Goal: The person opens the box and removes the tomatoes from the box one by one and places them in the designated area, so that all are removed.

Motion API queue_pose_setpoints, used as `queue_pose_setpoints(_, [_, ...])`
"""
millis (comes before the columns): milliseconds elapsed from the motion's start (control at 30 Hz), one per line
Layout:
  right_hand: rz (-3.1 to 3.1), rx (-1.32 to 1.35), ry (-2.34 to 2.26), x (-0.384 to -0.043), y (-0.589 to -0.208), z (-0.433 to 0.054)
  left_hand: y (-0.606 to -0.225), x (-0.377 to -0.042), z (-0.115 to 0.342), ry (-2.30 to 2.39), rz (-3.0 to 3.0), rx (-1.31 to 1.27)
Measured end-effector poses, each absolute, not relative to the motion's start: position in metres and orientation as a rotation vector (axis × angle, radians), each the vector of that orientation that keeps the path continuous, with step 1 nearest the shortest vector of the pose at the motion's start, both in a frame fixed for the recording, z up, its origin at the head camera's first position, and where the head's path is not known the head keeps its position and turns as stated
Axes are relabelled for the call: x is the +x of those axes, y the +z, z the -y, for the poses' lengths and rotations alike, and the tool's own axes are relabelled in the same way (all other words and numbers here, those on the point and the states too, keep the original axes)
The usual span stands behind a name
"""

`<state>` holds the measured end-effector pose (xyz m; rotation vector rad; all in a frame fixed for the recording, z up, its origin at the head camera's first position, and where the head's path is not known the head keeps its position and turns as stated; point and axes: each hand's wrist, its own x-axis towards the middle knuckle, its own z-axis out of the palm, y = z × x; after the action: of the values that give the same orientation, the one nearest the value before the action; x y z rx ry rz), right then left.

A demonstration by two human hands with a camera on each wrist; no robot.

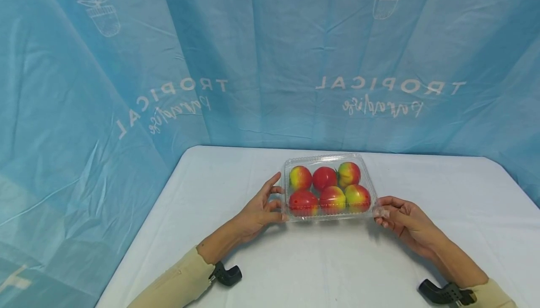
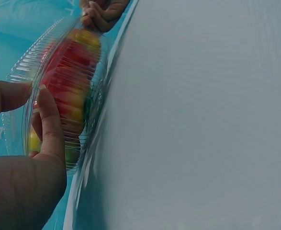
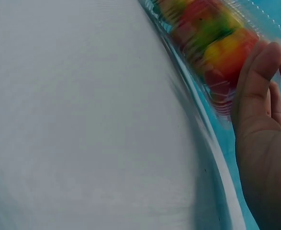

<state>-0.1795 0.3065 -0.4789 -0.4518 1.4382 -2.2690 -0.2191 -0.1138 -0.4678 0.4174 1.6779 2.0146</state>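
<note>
The left hand (image 1: pixel 257 214) is clamped on the box (image 1: pixel 320 158) at its 8 o'clock, thumb and fingers pinching the rim, with the index finger reaching up along the side. The right hand (image 1: pixel 411 226) pinches the box's corner at 4 o'clock, between thumb and curled fingers. The clear box sits between the two hands, near the table's 12 o'clock edge; whether its base touches the cloth I cannot tell.

Six fruits lie inside, in two rows: yellow-red (image 1: pixel 300 177) at 10, red (image 1: pixel 324 178) at 12, yellow-red with green at 2, yellow-red at 4 and at 6, and mostly red at 8. Both wrist views show them through the ribbed wall, blurred.

From the left hand, a black mount (image 1: pixel 228 274) and a pale sleeve (image 1: pixel 175 280) lie toward 7 o'clock; from the right, matching ones toward 5.

Below spreads the white table (image 1: pixel 320 261). Beyond it hangs a blue curtain (image 1: pixel 278 64), with mirrored "TROPICAL Paradise" lettering at 10 and 1 o'clock from the box.
</note>
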Motion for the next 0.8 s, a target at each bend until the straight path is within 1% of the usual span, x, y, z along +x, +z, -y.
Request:
queue_pose_setpoints(200, [-1.345,-0.539,-2.276,-0.1811,-0.4819,-0.3081,-0.4687,-0.219,0.114,2.014,-1.682,0.423])
queue_pose_setpoints(500, [-1.406,-0.473,-2.275,-0.1774,-0.4774,-0.3026,-0.4679,-0.2181,0.1138,2.015,-1.674,0.422])
queue_pose_setpoints(800, [-1.414,-0.475,-2.3,-0.1756,-0.4753,-0.299,-0.4668,-0.217,0.1135,2.021,-1.658,0.422])
